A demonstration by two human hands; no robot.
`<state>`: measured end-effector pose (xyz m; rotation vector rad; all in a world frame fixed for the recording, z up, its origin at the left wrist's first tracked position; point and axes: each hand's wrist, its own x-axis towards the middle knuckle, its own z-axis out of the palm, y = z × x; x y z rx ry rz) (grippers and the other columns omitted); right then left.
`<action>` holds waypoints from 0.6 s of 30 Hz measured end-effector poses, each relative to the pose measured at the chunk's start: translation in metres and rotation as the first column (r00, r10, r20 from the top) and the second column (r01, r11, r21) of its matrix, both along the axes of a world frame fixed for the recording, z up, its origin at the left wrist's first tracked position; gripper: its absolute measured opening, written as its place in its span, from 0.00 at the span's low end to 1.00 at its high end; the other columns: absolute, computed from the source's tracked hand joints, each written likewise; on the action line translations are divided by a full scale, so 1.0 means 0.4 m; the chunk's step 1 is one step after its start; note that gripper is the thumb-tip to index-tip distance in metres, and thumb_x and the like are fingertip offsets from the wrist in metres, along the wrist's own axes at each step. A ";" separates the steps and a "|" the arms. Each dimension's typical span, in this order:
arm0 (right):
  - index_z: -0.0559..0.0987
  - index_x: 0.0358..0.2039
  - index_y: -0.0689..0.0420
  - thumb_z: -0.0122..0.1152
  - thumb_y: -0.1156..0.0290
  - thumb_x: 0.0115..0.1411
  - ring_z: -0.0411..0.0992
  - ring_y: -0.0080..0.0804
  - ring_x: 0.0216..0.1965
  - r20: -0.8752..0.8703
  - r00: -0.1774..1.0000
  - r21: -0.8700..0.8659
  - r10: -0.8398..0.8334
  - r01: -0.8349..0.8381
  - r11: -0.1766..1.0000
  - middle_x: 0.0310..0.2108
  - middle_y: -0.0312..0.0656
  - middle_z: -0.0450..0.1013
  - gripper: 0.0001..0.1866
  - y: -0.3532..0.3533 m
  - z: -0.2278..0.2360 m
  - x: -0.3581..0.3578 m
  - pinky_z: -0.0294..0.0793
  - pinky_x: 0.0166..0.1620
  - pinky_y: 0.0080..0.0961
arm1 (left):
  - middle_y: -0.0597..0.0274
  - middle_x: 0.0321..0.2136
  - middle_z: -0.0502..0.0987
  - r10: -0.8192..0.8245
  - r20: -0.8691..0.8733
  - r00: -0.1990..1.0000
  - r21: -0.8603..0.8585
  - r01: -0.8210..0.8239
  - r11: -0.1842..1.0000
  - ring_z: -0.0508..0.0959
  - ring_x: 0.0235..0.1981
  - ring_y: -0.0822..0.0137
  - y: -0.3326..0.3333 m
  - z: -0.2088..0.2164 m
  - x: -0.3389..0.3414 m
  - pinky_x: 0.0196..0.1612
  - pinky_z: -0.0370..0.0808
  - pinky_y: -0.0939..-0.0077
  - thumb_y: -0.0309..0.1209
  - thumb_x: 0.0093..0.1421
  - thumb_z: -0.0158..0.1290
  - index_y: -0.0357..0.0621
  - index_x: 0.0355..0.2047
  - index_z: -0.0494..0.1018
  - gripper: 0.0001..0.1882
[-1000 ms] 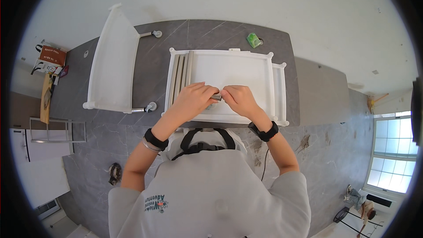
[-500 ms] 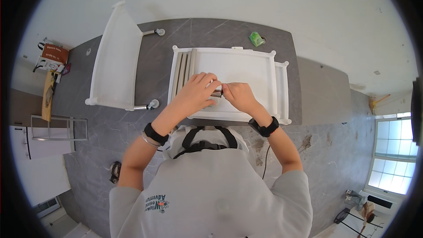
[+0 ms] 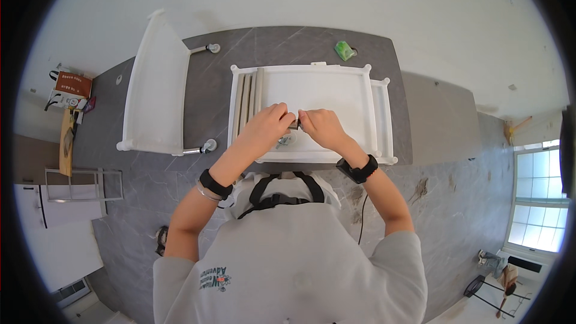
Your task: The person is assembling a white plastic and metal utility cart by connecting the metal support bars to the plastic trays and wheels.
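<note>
Over a white plastic tray (image 3: 324, 75) on the grey table, my two hands meet. My left hand (image 3: 266, 127) is closed around a short shiny metal tube (image 3: 294, 125), most of it hidden by the fingers. At the tube's dark end, my right hand (image 3: 323, 128) pinches with thumb and fingertips; any small part inside that pinch is hidden. A caster wheel (image 3: 287, 140) shows just below the left fingers. Several long grey metal tubes (image 3: 246, 99) lie side by side along the tray's left side.
Left of the tray, another white tray (image 3: 157, 78) stands on its side, with caster legs (image 3: 201, 147) pointing right. Another tray's edge (image 3: 384, 121) shows beneath the right side. A green packet (image 3: 345, 50) lies at the back. Boxes (image 3: 72, 87) stand far left.
The left fingers have curled in more around the tube, and the caster wheel below shows more clearly. Both hands stay close together over the tray. The view has shifted slightly.
</note>
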<state>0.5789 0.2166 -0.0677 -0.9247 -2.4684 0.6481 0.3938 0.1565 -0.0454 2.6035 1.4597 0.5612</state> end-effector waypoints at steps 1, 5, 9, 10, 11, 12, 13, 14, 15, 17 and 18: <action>0.74 0.18 0.58 0.41 0.63 0.63 0.70 0.49 0.20 0.003 1.000 0.004 -0.007 0.007 1.000 0.17 0.47 0.71 0.21 -0.001 -0.001 0.000 0.68 0.25 0.40 | 0.56 0.33 0.69 -0.018 0.039 0.999 -0.097 0.022 0.995 0.73 0.37 0.54 0.002 0.001 -0.008 0.39 0.71 0.65 0.31 0.47 0.60 0.39 0.41 0.66 0.21; 0.74 0.18 0.59 0.41 0.63 0.64 0.70 0.49 0.20 0.002 1.000 0.086 0.019 -0.019 0.996 0.17 0.48 0.71 0.21 -0.002 -0.019 0.006 0.68 0.25 0.40 | 0.58 0.32 0.68 0.207 0.186 0.960 -0.520 -0.083 0.850 0.73 0.36 0.57 0.009 0.047 0.004 0.37 0.71 0.66 0.30 0.46 0.60 0.40 0.38 0.68 0.19; 0.75 0.18 0.58 0.41 0.63 0.63 0.71 0.47 0.20 0.017 0.999 0.014 -0.040 0.039 0.999 0.17 0.47 0.72 0.21 0.002 -0.012 0.001 0.69 0.25 0.39 | 0.60 0.30 0.69 0.022 0.033 0.999 0.147 -0.027 0.989 0.73 0.34 0.59 -0.002 0.021 0.031 0.36 0.72 0.67 0.31 0.48 0.59 0.41 0.36 0.69 0.16; 0.75 0.19 0.58 0.41 0.63 0.63 0.71 0.47 0.20 0.004 1.000 -0.004 -0.031 0.031 1.000 0.17 0.47 0.72 0.20 0.003 -0.008 0.000 0.69 0.25 0.39 | 0.60 0.30 0.69 0.017 0.006 1.000 0.140 -0.017 0.990 0.73 0.34 0.59 -0.004 0.015 0.031 0.36 0.72 0.68 0.31 0.48 0.58 0.41 0.36 0.69 0.16; 0.75 0.19 0.58 0.41 0.63 0.63 0.71 0.47 0.20 0.004 1.000 -0.004 -0.030 0.030 1.000 0.17 0.47 0.72 0.20 0.002 -0.001 0.000 0.69 0.25 0.39 | 0.60 0.30 0.69 0.012 -0.022 1.000 0.133 -0.009 0.991 0.74 0.34 0.58 -0.005 0.011 0.030 0.36 0.72 0.68 0.32 0.49 0.58 0.41 0.36 0.69 0.15; 0.75 0.19 0.58 0.41 0.64 0.63 0.71 0.47 0.20 0.015 1.000 -0.007 -0.025 0.025 1.000 0.17 0.47 0.72 0.20 0.002 0.005 0.001 0.69 0.25 0.39 | 0.60 0.30 0.69 0.014 -0.022 1.000 0.132 -0.011 0.991 0.74 0.34 0.58 -0.005 0.006 0.026 0.36 0.72 0.68 0.32 0.49 0.58 0.41 0.36 0.69 0.15; 0.75 0.19 0.58 0.41 0.64 0.63 0.71 0.47 0.20 0.025 0.999 -0.010 -0.020 0.020 1.000 0.17 0.47 0.72 0.20 0.002 0.008 0.001 0.69 0.25 0.39 | 0.60 0.31 0.69 0.000 0.016 1.000 0.069 -0.001 0.998 0.74 0.35 0.59 -0.003 0.003 0.020 0.37 0.72 0.69 0.32 0.49 0.58 0.41 0.35 0.69 0.15; 0.75 0.19 0.58 0.41 0.64 0.63 0.71 0.47 0.20 0.025 1.000 -0.011 -0.018 0.018 1.000 0.17 0.47 0.72 0.20 0.002 0.005 0.001 0.69 0.25 0.39 | 0.60 0.33 0.70 -0.013 0.055 0.998 0.007 0.013 1.000 0.74 0.35 0.60 0.000 0.009 0.017 0.37 0.72 0.69 0.32 0.49 0.58 0.41 0.35 0.69 0.15; 0.75 0.19 0.58 0.41 0.64 0.63 0.71 0.47 0.20 0.013 1.000 0.035 -0.012 0.012 0.999 0.17 0.47 0.72 0.20 0.002 -0.001 0.001 0.69 0.25 0.39 | 0.60 0.33 0.70 -0.010 0.055 0.998 0.006 0.010 1.000 0.74 0.35 0.60 0.005 0.016 0.013 0.37 0.72 0.69 0.32 0.49 0.58 0.41 0.35 0.69 0.15; 0.75 0.19 0.57 0.40 0.64 0.64 0.71 0.47 0.20 0.000 1.000 0.078 -0.001 0.001 0.997 0.17 0.47 0.72 0.21 0.001 -0.004 -0.002 0.69 0.25 0.40 | 0.59 0.35 0.71 0.047 0.195 0.980 -0.326 0.020 0.945 0.74 0.37 0.59 0.012 0.033 0.002 0.43 0.70 0.64 0.30 0.50 0.57 0.40 0.38 0.68 0.16; 0.75 0.19 0.58 0.39 0.63 0.64 0.71 0.47 0.20 0.026 0.999 0.021 -0.028 0.027 0.999 0.17 0.47 0.72 0.21 0.001 -0.004 -0.005 0.69 0.26 0.40 | 0.59 0.35 0.71 0.052 0.193 0.980 -0.328 0.014 0.945 0.74 0.37 0.59 0.005 0.023 0.006 0.43 0.70 0.64 0.30 0.50 0.57 0.40 0.38 0.68 0.16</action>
